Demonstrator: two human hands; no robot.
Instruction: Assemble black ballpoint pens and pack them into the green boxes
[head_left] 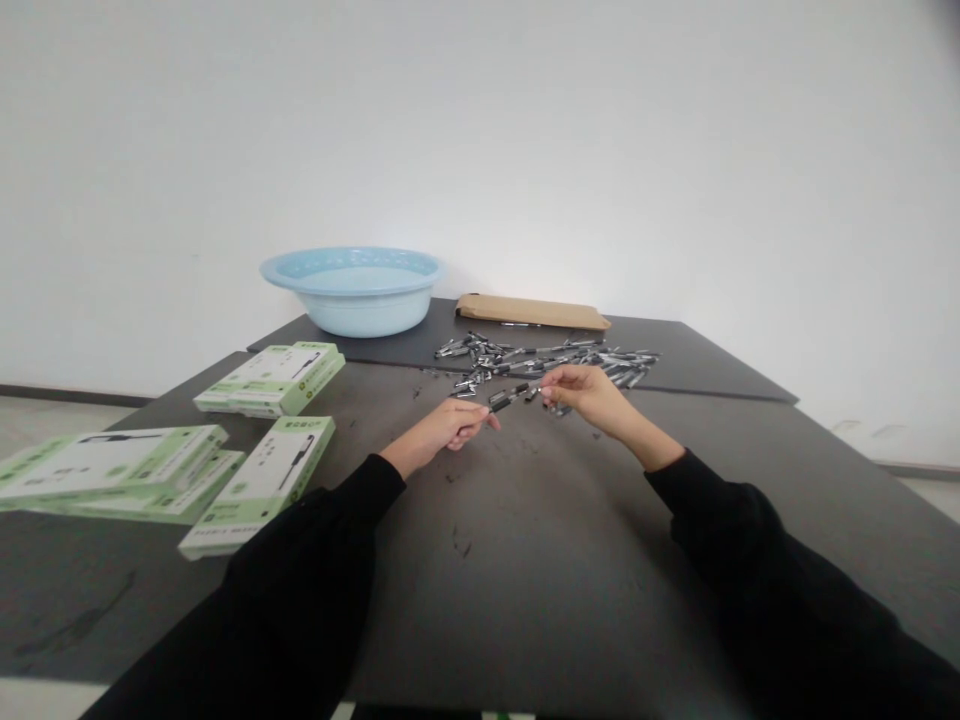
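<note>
My left hand (452, 424) is closed around the rear end of a pen (508, 399) with a dark grip, and the pen points right. Across from it, my right hand (589, 398) is in a pinch close to the pen's front end. What sits between those fingertips is too small to make out. Just behind both hands lies a loose heap of pens and pen parts (525, 360), some clear and some black. Several loose caps lie at the heap's near left side.
Green and white pen boxes (262, 378) are stacked on the left of the dark table (540, 560), with another box (262, 480) nearer me. A light blue basin (364, 305) stands at the back left. Behind the heap lies a flat brown cardboard piece (532, 310) near the wall.
</note>
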